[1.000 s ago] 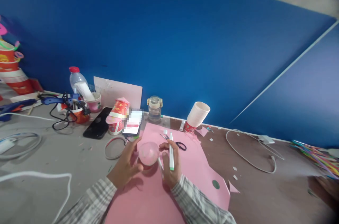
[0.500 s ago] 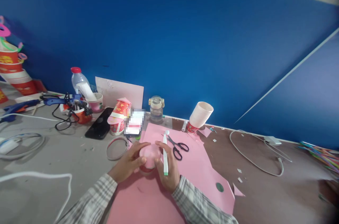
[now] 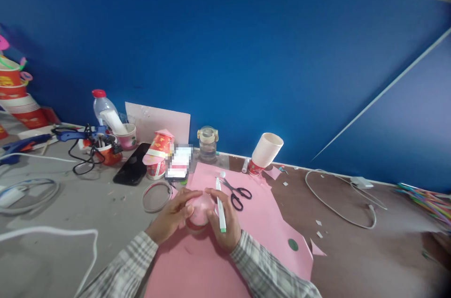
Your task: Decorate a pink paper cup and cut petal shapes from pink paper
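Observation:
Between my hands is a rounded piece of pink paper (image 3: 200,210), lying over a red paper cup (image 3: 194,226) whose lower part shows beneath it. My left hand (image 3: 168,219) grips the paper's left edge with thumb and fingers. On the other side, my right hand (image 3: 227,228) presses the paper's right edge with its fingertips. A white marker with a green end (image 3: 221,213) is tucked in that same hand, pointing away from me. Under both hands spreads a large pink paper sheet (image 3: 197,265). Black-handled scissors (image 3: 243,193) lie on it just beyond my right hand.
A decorated cup lantern (image 3: 159,150), a phone (image 3: 132,166) and a lidded jar (image 3: 207,142) stand or lie behind. A cup stack (image 3: 267,152) leans at back right. Cables (image 3: 338,218) and paper scraps lie rightward; glue guns (image 3: 28,145) are at left.
The pink paper has tilted slightly in my hands and sits a little lower, showing a more rounded top. The marker has shifted slightly with my right hand.

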`<state>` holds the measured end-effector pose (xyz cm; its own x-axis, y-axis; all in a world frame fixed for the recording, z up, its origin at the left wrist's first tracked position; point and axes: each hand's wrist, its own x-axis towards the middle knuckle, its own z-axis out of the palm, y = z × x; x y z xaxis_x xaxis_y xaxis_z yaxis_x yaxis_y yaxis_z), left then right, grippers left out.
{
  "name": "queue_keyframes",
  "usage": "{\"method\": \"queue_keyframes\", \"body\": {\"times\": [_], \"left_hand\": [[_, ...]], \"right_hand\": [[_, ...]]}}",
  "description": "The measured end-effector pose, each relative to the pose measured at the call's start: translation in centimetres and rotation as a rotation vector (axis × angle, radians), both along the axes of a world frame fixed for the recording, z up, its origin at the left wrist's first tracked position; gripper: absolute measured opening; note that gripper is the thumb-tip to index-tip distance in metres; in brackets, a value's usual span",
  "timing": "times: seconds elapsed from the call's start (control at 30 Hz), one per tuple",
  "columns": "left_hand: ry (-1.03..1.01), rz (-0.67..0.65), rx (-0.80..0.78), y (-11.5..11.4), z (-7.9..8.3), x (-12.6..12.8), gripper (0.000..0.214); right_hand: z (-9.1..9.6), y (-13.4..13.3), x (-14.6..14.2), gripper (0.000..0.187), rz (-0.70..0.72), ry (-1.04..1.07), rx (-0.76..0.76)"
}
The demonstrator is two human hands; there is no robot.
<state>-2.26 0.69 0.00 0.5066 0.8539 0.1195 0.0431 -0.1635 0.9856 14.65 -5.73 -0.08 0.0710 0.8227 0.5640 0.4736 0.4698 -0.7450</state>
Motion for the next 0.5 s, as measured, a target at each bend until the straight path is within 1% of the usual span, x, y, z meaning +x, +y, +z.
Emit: {"method": "queue_keyframes", "body": {"times": [0.07, 0.17, 0.3, 0.43, 0.5], "left_hand": [[-0.025, -0.004, -0.011, 0.0, -0.1, 0.0, 0.046], [-0.041, -0.011, -0.028, 0.1, -0.2, 0.0, 0.051], [0.016, -0.041, 0.017, 0.3, -0.6, -0.1, 0.055], [0.071, -0.055, 0.068, 0.5, -1.0, -0.4, 0.066], [0.106, -0.049, 0.083, 0.5, -1.0, -0.6, 0.064]], "right_hand": [[0.1, 0.0, 0.0, 0.036, 0.013, -0.009, -0.018], [0.0, -0.1, 0.1, 0.035, 0.020, -0.020, -0.026], [-0.3, 0.0, 0.3, 0.031, 0.022, -0.046, -0.011], [-0.5, 0.2, 0.5, 0.030, 0.033, -0.064, -0.003], [-0.6, 0.3, 0.6, 0.030, 0.043, -0.066, -0.009]]}}
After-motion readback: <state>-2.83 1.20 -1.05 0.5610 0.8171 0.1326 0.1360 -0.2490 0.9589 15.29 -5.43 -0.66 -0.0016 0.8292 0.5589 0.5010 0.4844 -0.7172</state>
